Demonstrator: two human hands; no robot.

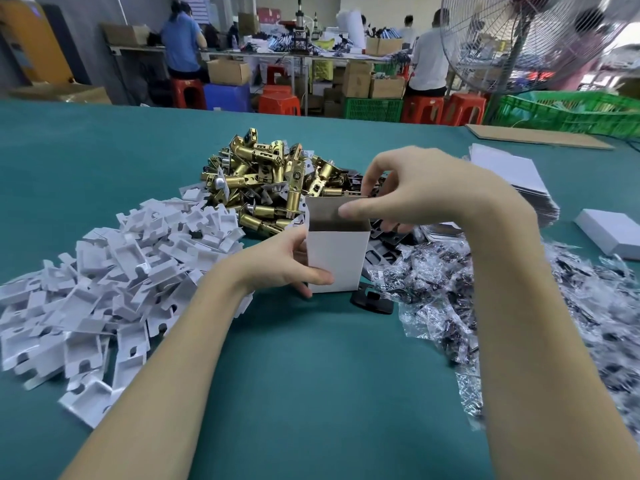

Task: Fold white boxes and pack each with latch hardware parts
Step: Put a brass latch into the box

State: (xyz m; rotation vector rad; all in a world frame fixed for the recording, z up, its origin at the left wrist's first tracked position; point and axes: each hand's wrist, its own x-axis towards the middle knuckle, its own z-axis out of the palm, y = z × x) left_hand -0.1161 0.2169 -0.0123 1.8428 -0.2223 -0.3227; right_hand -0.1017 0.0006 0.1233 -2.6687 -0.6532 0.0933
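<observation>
A white box [337, 258] stands upright on the green table [304, 375], its top open. My left hand [287, 263] grips its lower left side. At the top, my right hand [412, 188] pinches the far flap [323, 209] between thumb and fingers. Behind the box lies a heap of brass latches [266, 181]. White plastic inserts [114, 282] are piled to the left. Small clear bags of screws [485, 292] spread to the right. Black strike plates [372, 301] lie beside the box.
A stack of flat white box blanks [512, 181] and a closed white box [609, 233] sit at the right. A cardboard sheet [533, 135] lies at the far edge. Green crates [571, 112], red stools, a standing fan [519, 43] and seated people are beyond the table.
</observation>
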